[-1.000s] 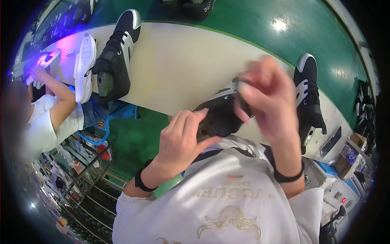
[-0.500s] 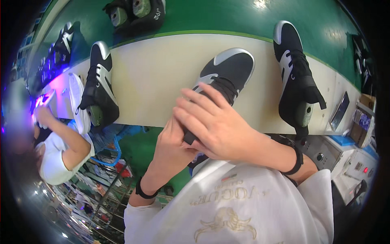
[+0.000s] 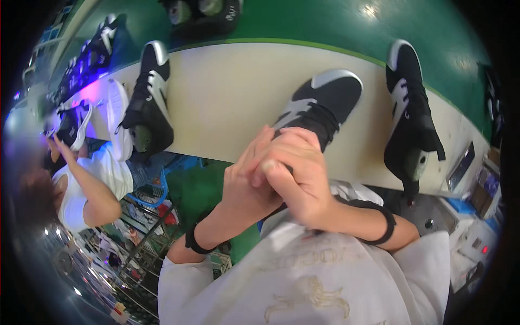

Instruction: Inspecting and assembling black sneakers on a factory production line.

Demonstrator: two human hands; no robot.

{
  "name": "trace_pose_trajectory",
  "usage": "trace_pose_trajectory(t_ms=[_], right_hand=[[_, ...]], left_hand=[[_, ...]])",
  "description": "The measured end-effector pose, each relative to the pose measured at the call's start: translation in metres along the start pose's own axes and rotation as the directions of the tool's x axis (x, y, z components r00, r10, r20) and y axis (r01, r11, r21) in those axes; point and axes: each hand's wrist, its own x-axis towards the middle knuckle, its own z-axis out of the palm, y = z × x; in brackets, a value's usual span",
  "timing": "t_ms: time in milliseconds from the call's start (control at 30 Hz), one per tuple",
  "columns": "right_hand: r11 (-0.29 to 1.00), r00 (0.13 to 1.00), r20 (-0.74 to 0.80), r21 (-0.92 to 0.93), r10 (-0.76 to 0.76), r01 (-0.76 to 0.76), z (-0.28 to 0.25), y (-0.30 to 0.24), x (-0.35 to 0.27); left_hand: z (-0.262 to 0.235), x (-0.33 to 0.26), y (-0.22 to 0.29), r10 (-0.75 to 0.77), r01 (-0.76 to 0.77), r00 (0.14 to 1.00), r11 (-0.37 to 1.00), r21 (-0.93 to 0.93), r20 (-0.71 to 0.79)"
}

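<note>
Over the near side of the table (image 3: 233, 97), a black shoe (image 3: 327, 108) points its silver toe (image 3: 337, 77) away. The left hand (image 3: 246, 187) and right hand (image 3: 303, 181) close their grip round its back end, probably to keep it steady. Its cloth (image 3: 344, 100) looks soft, the toe smooth and round, the laces (image 3: 319, 120) thin.

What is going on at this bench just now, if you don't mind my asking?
A person has the left hand and right hand clasped together over the heel end of a black-and-silver shoe, its toe pointing away over the pale bench. A similar right-side shoe stands on the bench, and a left-side shoe stands beside a white sole. Farther left, a co-worker is handling another shoe.
</note>
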Motion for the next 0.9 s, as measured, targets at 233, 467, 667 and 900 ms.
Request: trace_pose_trajectory(t_ms=[233,467,667,900], right_hand=[[0.942,0.949,0.303,0.285,0.085,-0.175,-0.032,0.007,0.005],[0.951,0.918,0.376,-0.310,0.124,-0.001,-0.096,-0.022,0.009],[0.951,0.939,0.242,-0.247,0.246,-0.185,-0.084,-0.027,-0.012],[0.995,0.937,0.341,-0.082,0.079,-0.054,-0.077,-0.023,0.015]], left_hand=[[-0.008,0.005,0.016,0.232,-0.274,0.945,0.946,-0.171,-0.232],[-0.020,0.012,-0.010,0.305,-0.346,0.925,0.922,-0.172,-0.229],[-0.027,0.005,0.005,0.266,-0.281,0.955,0.954,-0.109,-0.131],[-0.011,0.002,0.009,0.114,-0.146,0.952,0.985,-0.095,-0.283]])
